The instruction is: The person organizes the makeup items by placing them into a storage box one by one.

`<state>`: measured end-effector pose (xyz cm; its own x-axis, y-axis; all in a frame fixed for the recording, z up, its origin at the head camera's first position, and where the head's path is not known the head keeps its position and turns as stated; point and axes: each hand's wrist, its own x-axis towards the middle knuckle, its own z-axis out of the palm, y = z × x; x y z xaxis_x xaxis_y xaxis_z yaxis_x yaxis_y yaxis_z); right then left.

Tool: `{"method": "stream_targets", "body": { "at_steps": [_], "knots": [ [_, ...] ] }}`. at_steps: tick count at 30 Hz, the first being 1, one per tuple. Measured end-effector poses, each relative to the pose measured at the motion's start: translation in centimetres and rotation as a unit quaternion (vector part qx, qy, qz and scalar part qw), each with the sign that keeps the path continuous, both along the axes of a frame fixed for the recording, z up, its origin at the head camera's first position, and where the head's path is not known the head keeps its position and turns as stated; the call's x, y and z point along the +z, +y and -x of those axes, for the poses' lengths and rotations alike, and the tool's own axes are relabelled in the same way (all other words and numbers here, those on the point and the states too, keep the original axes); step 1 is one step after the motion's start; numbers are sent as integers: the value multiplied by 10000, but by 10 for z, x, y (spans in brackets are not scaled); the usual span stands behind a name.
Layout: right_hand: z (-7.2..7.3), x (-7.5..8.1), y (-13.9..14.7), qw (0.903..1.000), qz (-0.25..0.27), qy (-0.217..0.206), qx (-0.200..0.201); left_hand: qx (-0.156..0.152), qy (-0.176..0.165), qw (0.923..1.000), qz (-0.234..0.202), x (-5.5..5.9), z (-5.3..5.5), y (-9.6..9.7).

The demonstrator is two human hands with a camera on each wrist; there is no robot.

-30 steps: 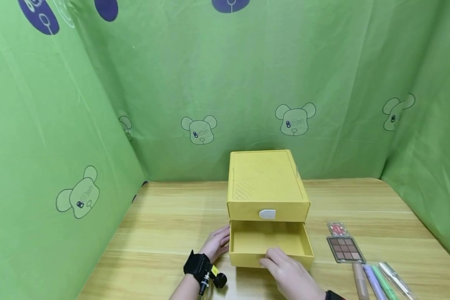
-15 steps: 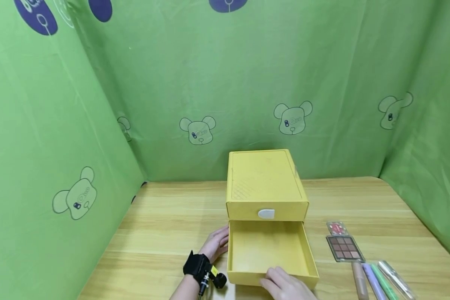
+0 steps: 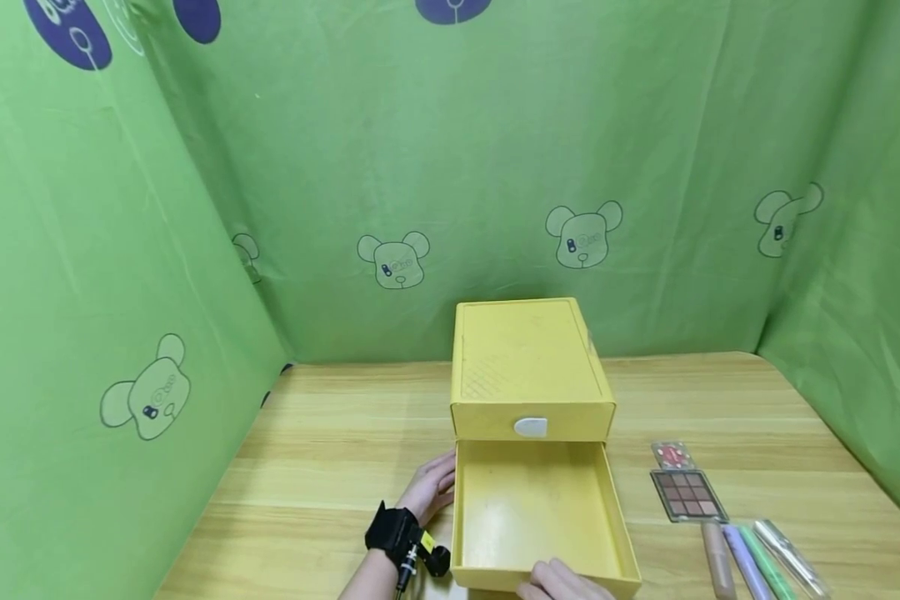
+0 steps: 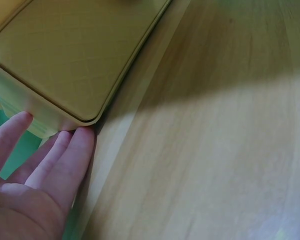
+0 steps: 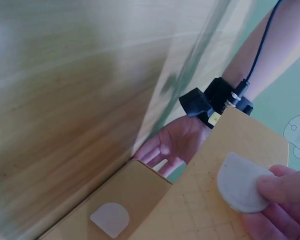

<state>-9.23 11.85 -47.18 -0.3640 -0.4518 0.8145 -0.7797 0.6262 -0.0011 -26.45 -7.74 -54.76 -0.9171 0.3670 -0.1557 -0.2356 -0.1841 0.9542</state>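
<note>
A yellow two-drawer box (image 3: 528, 354) stands on the wooden table, its lower drawer (image 3: 536, 500) pulled far out with nothing inside. In the right wrist view, my right hand (image 5: 285, 202) pinches the white tab handle (image 5: 240, 182) on that drawer's front, thumb on the tab and fingers beneath. Only part of this hand (image 3: 562, 582) shows at the bottom of the head view. My left hand (image 3: 427, 490) touches the box's left side near the front with its fingers extended; the left wrist view shows the fingertips (image 4: 82, 132) against the box's edge. The upper drawer's white handle (image 3: 531, 427) is untouched.
Right of the box lie a small red-patterned compact (image 3: 673, 455) and an eyeshadow palette (image 3: 688, 495). Nearer are a brownish tube (image 3: 718, 558), a purple pen (image 3: 747, 560), a green pen (image 3: 767, 562) and a clear-silver one (image 3: 790, 557). Green curtains surround the table.
My right hand has drawn the lower drawer out toward me, exposing more of its inside. The left hand stays at the box's side.
</note>
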Motion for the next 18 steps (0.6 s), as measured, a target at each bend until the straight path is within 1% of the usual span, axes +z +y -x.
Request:
{"method": "stream_targets", "body": {
  "at_steps": [6,8,11,14,15,17,18],
  "knots": [
    [0,-4,0,9998,-84,166,-60,-17,-9,10000,10,1,0,-1],
    [-1,-4,0,9998,-96,153,-56,-3,-9,10000,9,1,0,0],
    [-2,-2,1,9999,-157,27,-24,20,-12,10000,-16,0,0,0],
    [-3,3,5,9988,-422,-252,88,15,-10,10000,-23,-1,1,0],
    [-4,7,7,9970,-564,-498,159,16,-20,10000,-27,-1,1,0],
    [-4,17,13,9893,-1019,-973,388,17,-31,10000,-21,0,0,0],
    [-3,23,16,9838,-1265,-1118,603,17,-26,10000,-13,0,0,-1]
  ]
}}
